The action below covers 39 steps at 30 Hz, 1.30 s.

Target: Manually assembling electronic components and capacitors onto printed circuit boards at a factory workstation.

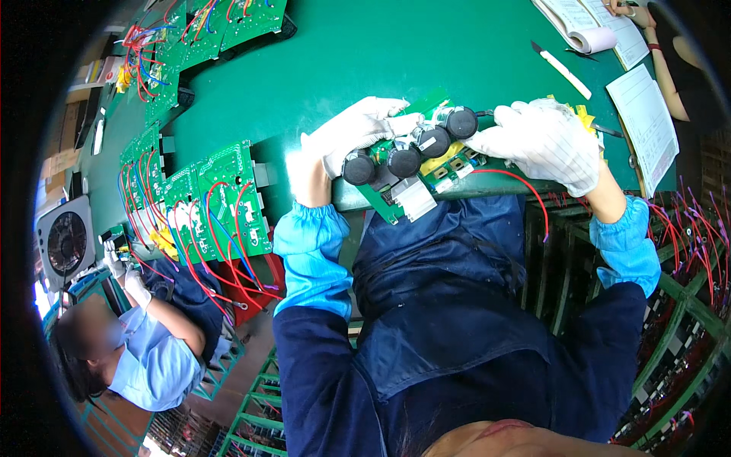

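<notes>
Green covers the worktop (327, 61) I look down on from my end of the head camera. Farthest to the left of the left hand I see a fan (65, 242) with a dark round grille, and nearer, a seated co-worker (156, 373) in a light blue top and white gloves. Between that person and the left hand lie circuit boards (199, 183) with red and blue wires trailing toward the near edge; more boards (251, 27) sit beyond them.

The left hand (358, 133), in a white glove, grips the left part of a populated board (415, 174), which is held tilted over the worktop's near edge, between the two hands. Four black round capacitors (403, 161) stand up from it. A red wire (525, 183) curves from its right end, passing below the right hand.

The right hand (544, 141), also gloved, is at that end with its fingers bent together; I cannot tell whether they pinch the board or the short dark piece at their tips. Something yellow (585, 118) shows just behind this hand. A white pen-like tool (563, 72) lies beyond it, and a printed sheet (646, 126) to its right.
</notes>
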{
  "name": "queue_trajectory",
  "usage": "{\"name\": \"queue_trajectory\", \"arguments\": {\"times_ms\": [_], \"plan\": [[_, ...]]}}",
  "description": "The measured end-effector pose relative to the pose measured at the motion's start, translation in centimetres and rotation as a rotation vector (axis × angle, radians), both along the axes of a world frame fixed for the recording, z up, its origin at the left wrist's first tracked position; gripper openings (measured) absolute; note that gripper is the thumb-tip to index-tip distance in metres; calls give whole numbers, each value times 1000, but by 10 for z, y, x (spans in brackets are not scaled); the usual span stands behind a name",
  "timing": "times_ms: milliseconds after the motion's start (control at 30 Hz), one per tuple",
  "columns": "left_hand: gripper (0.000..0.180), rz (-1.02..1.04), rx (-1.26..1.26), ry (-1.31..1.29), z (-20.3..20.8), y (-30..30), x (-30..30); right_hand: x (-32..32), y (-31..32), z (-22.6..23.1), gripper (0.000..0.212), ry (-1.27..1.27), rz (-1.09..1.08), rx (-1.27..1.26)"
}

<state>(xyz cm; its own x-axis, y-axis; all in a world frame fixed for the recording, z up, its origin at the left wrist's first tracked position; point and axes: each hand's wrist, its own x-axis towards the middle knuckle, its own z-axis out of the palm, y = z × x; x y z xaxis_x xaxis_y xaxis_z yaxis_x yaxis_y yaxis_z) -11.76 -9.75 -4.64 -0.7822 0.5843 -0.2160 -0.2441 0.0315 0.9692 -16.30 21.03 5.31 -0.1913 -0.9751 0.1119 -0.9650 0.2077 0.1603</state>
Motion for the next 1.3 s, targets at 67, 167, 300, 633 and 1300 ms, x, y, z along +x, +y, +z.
{"name": "queue_trajectory", "arguments": {"times_ms": [67,167,300,633,1300], "plan": [[32,8,-15,50,-1,-1,-5,3,-4,13,36,39,18,34],[34,44,-45,108,-7,-8,1,18,-15,39,38,86,34,-56],[36,57,-54,208,-12,-9,-1,19,20,83,37,11,-307,-300],[41,143,-165,407,-28,-20,18,80,117,-18,45,-523,-1362,-71],[22,391,86,502,1,3,40,109,-17,-50,25,-1312,-974,-650]]}}
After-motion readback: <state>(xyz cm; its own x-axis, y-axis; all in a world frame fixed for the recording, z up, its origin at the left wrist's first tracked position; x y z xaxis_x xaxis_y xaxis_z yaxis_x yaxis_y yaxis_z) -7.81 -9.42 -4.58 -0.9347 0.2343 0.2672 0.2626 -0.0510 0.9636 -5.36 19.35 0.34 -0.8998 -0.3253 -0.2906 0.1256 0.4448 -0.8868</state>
